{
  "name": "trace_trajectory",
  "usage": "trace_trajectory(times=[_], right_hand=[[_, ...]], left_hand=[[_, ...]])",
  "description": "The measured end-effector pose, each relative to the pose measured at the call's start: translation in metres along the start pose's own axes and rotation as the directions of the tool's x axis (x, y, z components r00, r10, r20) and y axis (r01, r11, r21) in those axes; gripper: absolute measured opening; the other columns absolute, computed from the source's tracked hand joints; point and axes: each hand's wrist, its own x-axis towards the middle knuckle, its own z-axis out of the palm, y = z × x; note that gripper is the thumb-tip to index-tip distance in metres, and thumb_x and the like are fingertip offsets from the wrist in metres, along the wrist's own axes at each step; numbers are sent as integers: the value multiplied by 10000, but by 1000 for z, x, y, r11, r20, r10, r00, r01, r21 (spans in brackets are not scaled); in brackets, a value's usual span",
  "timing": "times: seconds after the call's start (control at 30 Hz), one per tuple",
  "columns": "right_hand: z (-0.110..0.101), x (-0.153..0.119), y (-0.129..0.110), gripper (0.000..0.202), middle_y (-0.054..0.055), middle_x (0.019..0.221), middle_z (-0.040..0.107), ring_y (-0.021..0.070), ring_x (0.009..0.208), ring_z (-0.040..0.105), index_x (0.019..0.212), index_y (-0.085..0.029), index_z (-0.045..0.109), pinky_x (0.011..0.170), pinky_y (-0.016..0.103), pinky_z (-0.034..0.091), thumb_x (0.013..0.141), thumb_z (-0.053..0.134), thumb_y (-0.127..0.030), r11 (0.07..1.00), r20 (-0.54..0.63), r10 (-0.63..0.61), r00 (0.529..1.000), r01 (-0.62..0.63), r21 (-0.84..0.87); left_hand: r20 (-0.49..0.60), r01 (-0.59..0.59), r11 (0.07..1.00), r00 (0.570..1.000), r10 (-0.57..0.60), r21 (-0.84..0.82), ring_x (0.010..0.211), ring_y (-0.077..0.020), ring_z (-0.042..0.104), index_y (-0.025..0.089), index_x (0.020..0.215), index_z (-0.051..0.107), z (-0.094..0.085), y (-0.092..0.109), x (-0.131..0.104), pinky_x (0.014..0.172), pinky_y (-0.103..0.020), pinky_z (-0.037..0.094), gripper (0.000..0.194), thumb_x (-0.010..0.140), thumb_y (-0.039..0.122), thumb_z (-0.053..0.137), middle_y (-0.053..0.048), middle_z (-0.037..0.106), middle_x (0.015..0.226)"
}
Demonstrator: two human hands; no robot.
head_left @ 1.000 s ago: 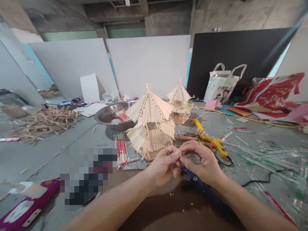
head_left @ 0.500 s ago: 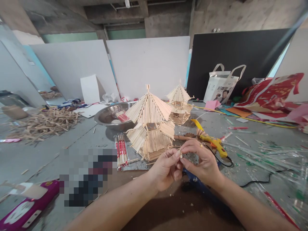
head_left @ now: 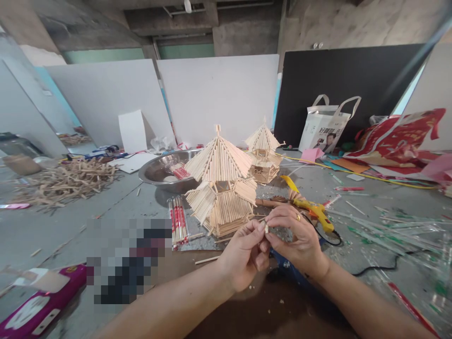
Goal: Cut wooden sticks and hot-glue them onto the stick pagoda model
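Observation:
Between the fingertips of both hands is a small pale wooden piece (head_left: 266, 229), mostly covered by the fingers. My left hand (head_left: 247, 252) pinches it from the left, with its other fingers curled. From the right, my right hand (head_left: 296, 240) closes thumb and fingertips on the same piece. Just beyond the hands stands a two-tiered pavilion model (head_left: 221, 188) built of thin wooden sticks. A second, similar pavilion (head_left: 263, 150) stands behind it to the right. The yellow glue gun (head_left: 316, 212) lies on the floor beyond my right hand.
A metal basin (head_left: 151, 179) sits behind the front pavilion, with packaged chopsticks (head_left: 178, 221) nearer. Wood scraps (head_left: 70, 181) are heaped left, above a purple device (head_left: 45, 301). Clear plastic wrappers (head_left: 381, 230) litter the right; a white bag (head_left: 323, 127) stands behind.
Both hands keep the small piece pinched and shift only slightly. A loose stick beside my left forearm shows more fully now.

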Motion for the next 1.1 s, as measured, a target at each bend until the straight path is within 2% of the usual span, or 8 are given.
trace_trajectory(times=[0.37,0.47,0.53,0.67,0.73,0.83,1.0,1.1], right_hand=[[0,-1,-1,245,19,792,586,182,809,549,834,-243,538,751,376,446,649,565,-84,996,-17,40,999,-39,75],[-6,7,-3,222,24,807,581,183,816,552,832,-236,536,742,373,450,661,557,-95,994,-37,71,997,-67,83],[-10,21,-7,203,27,816,583,180,809,557,825,-230,539,718,357,462,664,558,-106,998,-36,59,998,-58,24],[-10,66,-18,140,12,801,597,162,790,564,802,-235,543,694,324,479,684,552,-159,987,-19,-45,999,42,-153],[-4,90,-20,80,6,780,590,137,728,570,779,-227,545,633,281,493,705,530,-200,986,9,-52,999,53,-161],[9,122,-11,86,13,770,582,118,662,579,785,-198,546,576,250,484,724,500,-236,980,44,-27,999,36,-197],[26,163,13,86,33,701,596,141,639,578,766,-172,541,579,272,429,722,482,-216,889,118,-4,993,58,-454],[34,180,21,102,52,712,600,148,630,561,781,-162,535,577,285,404,727,459,-201,824,139,-1,990,80,-561]], left_hand=[[-49,35,996,998,-31,84,275,-29,317,178,635,368,2,-1,-3,304,-162,190,279,708,368,558,81,423,444],[-96,32,979,995,-13,200,281,-28,298,170,628,399,-2,-4,2,297,-161,184,278,710,397,537,73,411,438],[-102,6,931,994,34,365,291,-30,305,155,617,433,-8,-8,6,300,-166,181,278,713,400,524,59,424,443],[-64,-54,750,990,128,659,323,-33,329,142,617,474,-24,-16,16,344,-175,215,273,720,394,499,42,463,487],[-48,-75,664,985,165,744,366,-45,349,145,638,492,-34,-19,19,377,-177,230,269,727,399,484,39,467,512],[48,-171,480,965,259,861,439,-72,368,146,627,522,-47,-19,24,425,-186,236,283,737,401,470,29,455,507],[259,-322,130,898,356,938,482,-99,391,169,623,557,-62,-18,25,470,-197,233,260,772,342,432,11,477,521],[419,-407,-108,849,323,907,541,-114,445,184,640,558,-69,-22,24,510,-201,259,234,788,293,412,-12,532,604]])
